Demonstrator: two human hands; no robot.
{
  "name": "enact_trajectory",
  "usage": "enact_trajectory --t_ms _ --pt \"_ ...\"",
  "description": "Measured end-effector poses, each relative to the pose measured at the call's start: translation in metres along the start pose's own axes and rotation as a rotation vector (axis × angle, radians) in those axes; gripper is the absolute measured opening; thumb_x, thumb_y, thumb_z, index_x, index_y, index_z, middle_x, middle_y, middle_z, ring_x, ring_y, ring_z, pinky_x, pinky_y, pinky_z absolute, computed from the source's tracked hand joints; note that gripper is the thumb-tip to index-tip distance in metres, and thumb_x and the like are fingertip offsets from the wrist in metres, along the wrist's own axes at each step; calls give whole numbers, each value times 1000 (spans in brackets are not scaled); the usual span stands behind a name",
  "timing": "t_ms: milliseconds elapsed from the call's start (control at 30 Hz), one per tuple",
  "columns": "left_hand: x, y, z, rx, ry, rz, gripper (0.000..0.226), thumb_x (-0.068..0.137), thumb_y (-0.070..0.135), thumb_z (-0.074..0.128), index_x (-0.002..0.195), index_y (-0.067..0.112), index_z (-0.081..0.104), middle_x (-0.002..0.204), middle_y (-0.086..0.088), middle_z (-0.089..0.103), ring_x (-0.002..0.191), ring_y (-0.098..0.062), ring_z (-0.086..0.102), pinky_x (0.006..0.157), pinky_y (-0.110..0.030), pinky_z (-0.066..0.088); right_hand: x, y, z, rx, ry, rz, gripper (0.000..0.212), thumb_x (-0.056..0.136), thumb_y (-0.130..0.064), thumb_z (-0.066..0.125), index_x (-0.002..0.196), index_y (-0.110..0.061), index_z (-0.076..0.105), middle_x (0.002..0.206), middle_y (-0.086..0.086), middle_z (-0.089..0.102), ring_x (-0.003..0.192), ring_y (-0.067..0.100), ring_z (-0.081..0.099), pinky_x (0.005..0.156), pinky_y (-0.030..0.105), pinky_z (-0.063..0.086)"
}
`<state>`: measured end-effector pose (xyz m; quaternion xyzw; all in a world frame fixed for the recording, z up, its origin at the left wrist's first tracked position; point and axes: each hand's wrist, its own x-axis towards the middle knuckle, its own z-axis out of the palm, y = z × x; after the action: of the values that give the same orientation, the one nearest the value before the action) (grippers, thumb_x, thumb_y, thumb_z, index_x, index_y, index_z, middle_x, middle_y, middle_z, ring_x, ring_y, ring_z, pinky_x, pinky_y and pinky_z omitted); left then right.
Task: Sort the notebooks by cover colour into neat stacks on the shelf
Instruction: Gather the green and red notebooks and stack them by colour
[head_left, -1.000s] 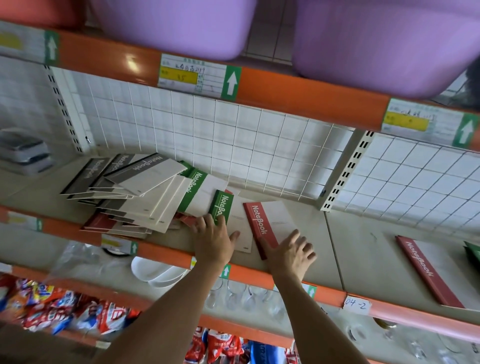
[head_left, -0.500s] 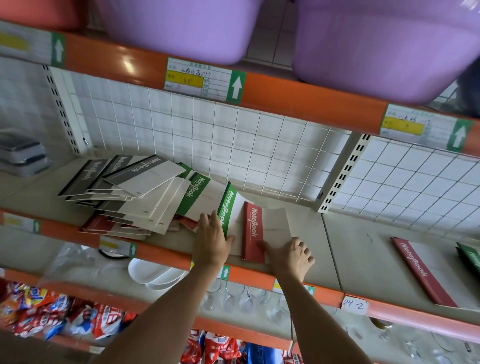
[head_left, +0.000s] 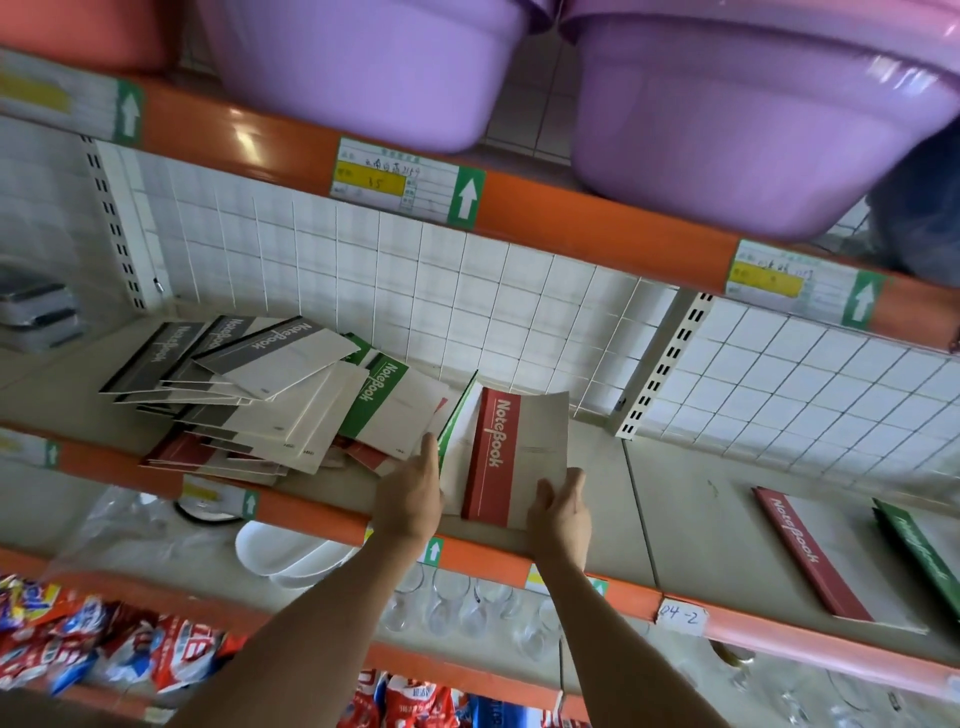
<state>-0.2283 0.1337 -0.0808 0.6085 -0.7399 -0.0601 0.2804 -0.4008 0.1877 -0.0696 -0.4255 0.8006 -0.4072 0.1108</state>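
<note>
Head view, one frame. I log both hands at the front edge of the shelf (head_left: 675, 499), working the same small bundle of notebooks.

Right hand (head_left: 563, 512): fingers curled round the lower right corner of the red-spined notebook (head_left: 493, 457), thumb on its cover. The notebook is lifted at its far end and tilted, its near end low by the orange shelf lip.

Left hand (head_left: 413, 493): held against the left side of the green-spined notebook (head_left: 457, 410), which stands on edge just behind the red one and touches it. I cannot tell whether these fingers grip it or only press flat; most of them are hidden behind the hand.

Unsorted heap (head_left: 249, 395) lies left of the hands: grey-spined copies fanned on top, one green-spined copy (head_left: 376, 397) at its right side, red covers showing underneath.

Sorted side, well apart to the right on the same shelf: one red notebook lying flat (head_left: 810, 558), and a green notebook (head_left: 919, 551) just beside it, cut by the frame edge.

Above: purple basins (head_left: 727, 114). Below: clear glasses (head_left: 457, 608) and snack packets (head_left: 104, 644).
</note>
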Motion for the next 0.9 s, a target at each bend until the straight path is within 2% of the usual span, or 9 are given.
enact_trajectory --t_ms 167,267,333,433,500,600,667,800,900 --pt "3 19 -8 -69 -11 32 38 87 1 64 121 5 48 73 -5 66 60 -23 64 52 -32 50 1 0 -28 242 76 212 9 93 -8 51 98 -11 43 76 7 59 80 40 62 62 35 41" --pt "11 51 -11 -122 -23 72 45 92 3 59 133 6 41 87 -10 70 74 -28 68 62 -38 54 -1 4 -53 326 57 249 13 94 -8 49 105 -14 49 79 4 58 62 33 63 50 45 56" --pt "14 76 -11 -133 -42 71 43 95 6 53 136 8 39 93 -13 71 82 -33 69 69 -40 54 2 12 -72 369 75 272 22 93 -9 48 112 -19 53 87 7 61 55 23 61 40 41 55" --pt "17 109 -7 -149 -76 71 45 94 9 54 136 10 38 101 -15 71 90 -36 69 72 -42 52 10 25 -98 320 143 293 24 91 -9 48 112 -20 55 79 11 63 48 26 58 33 29 47" --pt "16 134 0 -154 -107 73 45 92 10 54 134 11 38 103 -15 70 91 -37 68 72 -41 50 12 36 -120 257 198 298 22 89 -15 48 109 -20 55 77 11 66 51 32 59 40 30 48" --pt "12 168 9 -162 -143 97 43 90 11 55 130 10 39 104 -15 70 92 -38 67 74 -41 51 17 59 -144 218 265 312 35 72 -30 41 105 -24 54 80 9 68 65 38 64 63 48 57" --pt "7 197 18 -169 -162 135 42 92 13 53 131 10 39 105 -15 70 93 -38 67 74 -41 50 25 83 -161 262 319 335 37 66 -30 39 100 -29 54 77 8 67 67 39 64 65 52 56" --pt "-4 252 37 -172 -180 170 43 95 14 50 136 12 39 106 -14 70 94 -37 67 71 -39 48 29 103 -211 341 404 364 44 65 -26 42 105 -27 59 85 5 67 75 34 63 72 47 55" --pt "-14 287 54 -178 -209 159 40 95 15 48 135 12 40 104 -14 70 93 -36 67 71 -38 49 40 126 -242 314 396 392 36 70 -23 45 103 -24 60 83 3 69 77 30 62 75 42 54"
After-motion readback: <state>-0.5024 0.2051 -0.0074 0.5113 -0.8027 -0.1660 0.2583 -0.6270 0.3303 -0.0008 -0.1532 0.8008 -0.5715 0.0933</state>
